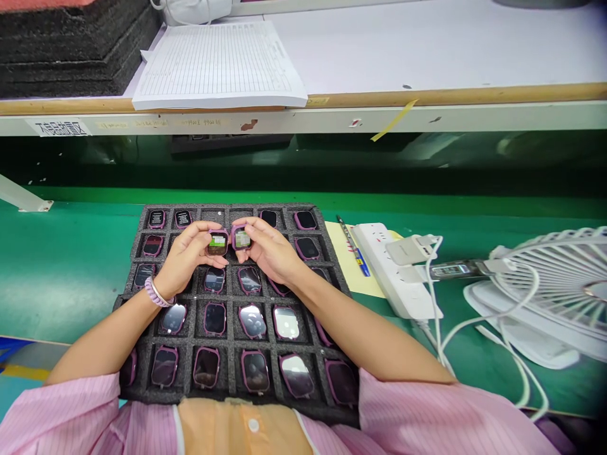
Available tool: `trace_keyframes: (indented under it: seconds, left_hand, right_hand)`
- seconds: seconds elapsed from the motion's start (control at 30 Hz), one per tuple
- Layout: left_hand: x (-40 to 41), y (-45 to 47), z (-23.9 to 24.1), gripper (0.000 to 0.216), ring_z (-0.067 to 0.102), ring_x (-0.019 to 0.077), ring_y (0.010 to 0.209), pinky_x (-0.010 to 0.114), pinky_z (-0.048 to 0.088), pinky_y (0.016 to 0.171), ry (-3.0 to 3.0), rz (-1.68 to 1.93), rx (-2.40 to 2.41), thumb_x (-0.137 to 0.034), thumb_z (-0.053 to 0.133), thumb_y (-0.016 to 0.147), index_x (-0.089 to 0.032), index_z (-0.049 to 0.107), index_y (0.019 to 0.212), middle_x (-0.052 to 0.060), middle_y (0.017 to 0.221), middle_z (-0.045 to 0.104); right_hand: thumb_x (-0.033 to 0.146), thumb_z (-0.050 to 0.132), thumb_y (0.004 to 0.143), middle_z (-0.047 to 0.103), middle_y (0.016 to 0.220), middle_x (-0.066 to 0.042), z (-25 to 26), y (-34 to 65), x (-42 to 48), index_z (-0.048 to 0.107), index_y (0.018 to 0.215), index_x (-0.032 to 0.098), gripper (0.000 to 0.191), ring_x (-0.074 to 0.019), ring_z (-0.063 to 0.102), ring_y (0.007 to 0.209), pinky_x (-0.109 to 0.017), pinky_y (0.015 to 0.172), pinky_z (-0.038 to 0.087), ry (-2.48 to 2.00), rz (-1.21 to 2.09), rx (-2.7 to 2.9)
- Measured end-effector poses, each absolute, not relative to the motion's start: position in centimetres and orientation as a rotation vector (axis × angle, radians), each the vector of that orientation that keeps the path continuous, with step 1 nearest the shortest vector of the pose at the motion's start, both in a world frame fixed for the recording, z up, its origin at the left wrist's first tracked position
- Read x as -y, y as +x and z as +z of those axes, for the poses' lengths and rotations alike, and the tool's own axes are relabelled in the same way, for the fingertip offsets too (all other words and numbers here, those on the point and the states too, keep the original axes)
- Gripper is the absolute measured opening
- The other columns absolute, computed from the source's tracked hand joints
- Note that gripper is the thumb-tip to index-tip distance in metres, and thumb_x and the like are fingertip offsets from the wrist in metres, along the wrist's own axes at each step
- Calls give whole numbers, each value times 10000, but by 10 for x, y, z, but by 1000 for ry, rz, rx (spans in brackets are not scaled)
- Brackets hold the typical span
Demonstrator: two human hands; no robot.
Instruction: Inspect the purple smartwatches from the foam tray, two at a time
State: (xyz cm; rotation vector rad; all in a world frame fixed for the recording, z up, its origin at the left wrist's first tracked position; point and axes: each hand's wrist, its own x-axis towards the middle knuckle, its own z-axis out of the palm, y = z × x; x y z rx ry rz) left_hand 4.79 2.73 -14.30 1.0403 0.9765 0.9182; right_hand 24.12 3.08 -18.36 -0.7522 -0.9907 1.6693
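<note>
My left hand [187,256] pinches a small purple-cased smartwatch body [217,242] whose screen is lit. My right hand [268,249] grips a second purple watch body [241,238], also lit. Both are held side by side just above a black foam tray [232,378] on the green table. The tray's square pockets hold several more purple watch bodies with dark or reflective screens. A purple hair tie sits on my left wrist.
Right of the tray lie a yellow paper with a blue pen [355,249], a white power strip [396,272] with a plugged charger and cables, and a white desk fan [557,284]. A raised shelf behind carries a printed form pad [218,63] and stacked black foam [71,44].
</note>
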Motion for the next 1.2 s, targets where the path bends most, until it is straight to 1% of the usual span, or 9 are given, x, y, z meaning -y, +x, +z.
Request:
trace_keyframes:
  seconds: [0.17, 0.33, 0.63, 0.83, 1.1, 1.2]
  left_hand:
    - [-27, 47, -142, 408, 761, 164, 632, 285, 669, 644, 1044, 913, -954, -295, 708, 751, -167, 595, 1121, 5, 947, 703]
    - [-27, 48, -141, 405, 762, 158, 629, 273, 669, 644, 1057, 902, -957, -252, 697, 732, -171, 591, 1115, 8, 963, 714]
    - [-27, 48, -143, 389, 759, 156, 607, 257, 667, 617, 1079, 915, -992, -262, 700, 759, -164, 587, 1118, 12, 953, 722]
    - [-27, 47, -141, 380, 758, 156, 613, 261, 669, 621, 1071, 933, -960, -249, 695, 756, -165, 594, 1112, 0, 915, 713]
    - [-26, 48, -143, 403, 762, 153, 622, 250, 663, 620, 1104, 903, -977, -244, 699, 733, -168, 591, 1114, 7, 980, 706]
    - [-26, 49, -143, 405, 761, 148, 625, 246, 663, 626, 1125, 902, -981, -247, 694, 737, -166, 591, 1120, 6, 987, 697]
  right_hand:
    - [399, 894, 800, 643, 823, 31, -184, 241, -29, 626, 1117, 198, 461, -108, 605, 588, -228, 568, 487, -768, 1648, 1043]
    - [366, 872, 818, 626, 823, 32, -183, 241, -30, 615, 1110, 195, 424, -103, 582, 591, -223, 555, 482, -754, 1630, 1061]
    - [252, 813, 791, 636, 921, 17, -182, 241, -28, 607, 1145, 209, 412, -112, 599, 623, -249, 576, 499, -736, 1615, 1117]
    - [251, 781, 820, 673, 897, 25, -184, 242, -29, 608, 1164, 210, 388, -115, 648, 629, -251, 629, 517, -715, 1648, 1113]
    - [353, 856, 829, 647, 885, 23, -185, 241, -29, 610, 1107, 204, 400, -97, 593, 581, -224, 554, 496, -748, 1610, 1110]
    - [345, 849, 819, 640, 888, 19, -185, 241, -29, 608, 1101, 206, 396, -105, 582, 581, -238, 547, 498, -754, 1602, 1115]
